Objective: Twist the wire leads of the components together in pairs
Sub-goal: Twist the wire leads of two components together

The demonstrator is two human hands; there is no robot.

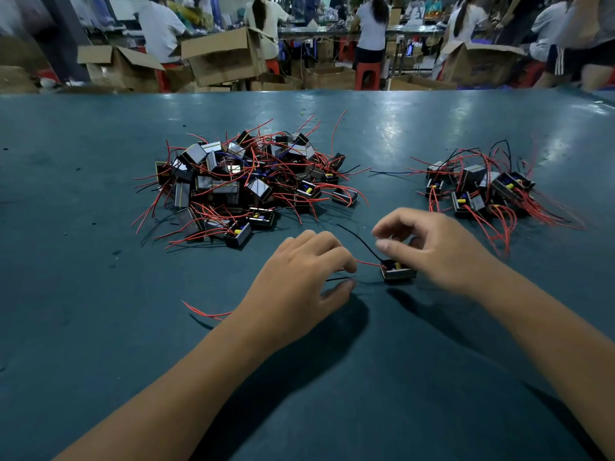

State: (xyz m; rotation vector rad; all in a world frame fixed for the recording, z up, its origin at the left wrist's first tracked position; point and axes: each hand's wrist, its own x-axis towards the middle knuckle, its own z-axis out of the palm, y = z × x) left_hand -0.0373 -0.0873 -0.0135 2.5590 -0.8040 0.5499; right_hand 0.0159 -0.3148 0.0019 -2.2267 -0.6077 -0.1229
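Observation:
A small black box-shaped component (pixel 398 271) with red and black wire leads lies on the green table (pixel 100 327) between my hands. My left hand (pixel 299 281) pinches the red lead (pixel 367 262) near its end, fingers curled. Under this hand a red wire (pixel 203 312) trails out to the left, and a thin black lead (pixel 336 279) shows beside the thumb. My right hand (pixel 432 251) hovers over the component with curled fingers, touching its far side. Another black lead (pixel 357 239) rises from the component towards the back left.
A large heap of the same components (pixel 246 184) with tangled red leads lies at centre left. A smaller group (pixel 482 191) lies at the right. Beyond the table's far edge are cardboard boxes (pixel 219 54), red stools and several people at benches.

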